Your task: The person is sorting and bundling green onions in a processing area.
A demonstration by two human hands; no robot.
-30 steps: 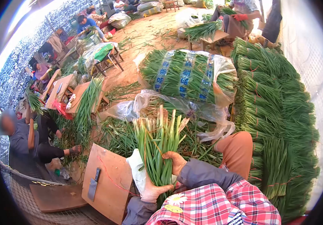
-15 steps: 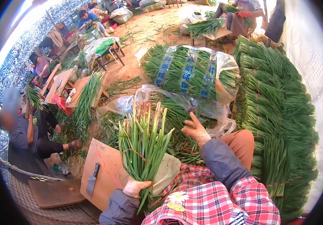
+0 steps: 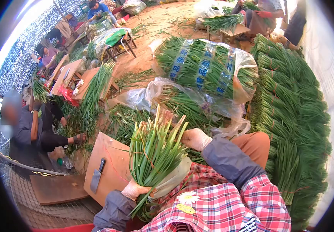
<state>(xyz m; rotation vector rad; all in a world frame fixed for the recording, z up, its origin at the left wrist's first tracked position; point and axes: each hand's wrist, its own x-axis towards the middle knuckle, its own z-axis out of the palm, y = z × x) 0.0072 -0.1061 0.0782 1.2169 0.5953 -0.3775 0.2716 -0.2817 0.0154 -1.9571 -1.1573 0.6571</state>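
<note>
My left hand (image 3: 135, 190) is wrapped round the leafy lower part of a bundle of green stalks (image 3: 151, 154), whose cut pale ends point up and away from me. A thin red tie circles the bundle. My right hand (image 3: 196, 139) is at the bundle's upper right side, close to the stalk ends; its fingers are bent and partly hidden behind the stalks, so what they hold, if anything, does not show. Beside the bundle on the left, a cleaver (image 3: 96, 178) lies on a tilted wooden board (image 3: 110, 166).
A clear plastic-wrapped bale (image 3: 205, 69) lies ahead, with loose plastic (image 3: 147, 94) before it. Tied bundles (image 3: 291, 127) are stacked along the right. A co-worker (image 3: 31, 123) sits at the left near boards (image 3: 91, 83); more people work farther back.
My right hand has moved left and down from beside the plastic to the stalk ends, its fingers no longer outstretched. The bundle has shifted slightly right. The view has turned a little.
</note>
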